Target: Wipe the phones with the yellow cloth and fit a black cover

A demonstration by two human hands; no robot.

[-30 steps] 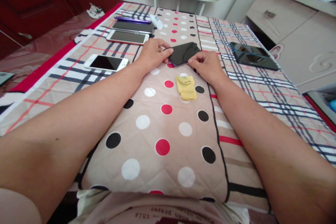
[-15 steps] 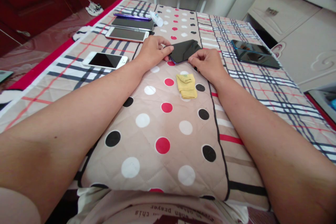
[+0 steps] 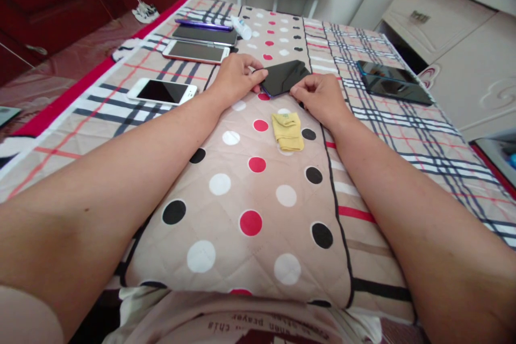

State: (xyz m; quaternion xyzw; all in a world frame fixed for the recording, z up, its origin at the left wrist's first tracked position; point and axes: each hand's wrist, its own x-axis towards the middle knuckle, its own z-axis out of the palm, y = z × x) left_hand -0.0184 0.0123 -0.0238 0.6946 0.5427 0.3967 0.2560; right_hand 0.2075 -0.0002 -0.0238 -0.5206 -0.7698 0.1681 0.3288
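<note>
**At the middle of the quilted bed cover: two hands on a dark phone**

Between both hands lies a black glossy smartphone, screen up and turned at an angle on the dotted beige panel of the quilted bed cover. The left hand pinches the phone's near-left corner, its grip closed on the edge; the right hand has thumb and forefinger closed at the near-right edge, though whether they hold the phone itself or a thin film on it cannot be told. The step in hand appears to be steadying the phone and working at its edge. The next move would likely call for a fine fingertip pinch while the left hand keeps the phone from sliding.

A small folded yellow cloth lies just below the phone, apart from both hands. To the left lie a white smartphone, a rose-gold smartphone and a dark flat phone; well to the right rest two dark blue-edged phones. No container is in view on the bed.
</note>
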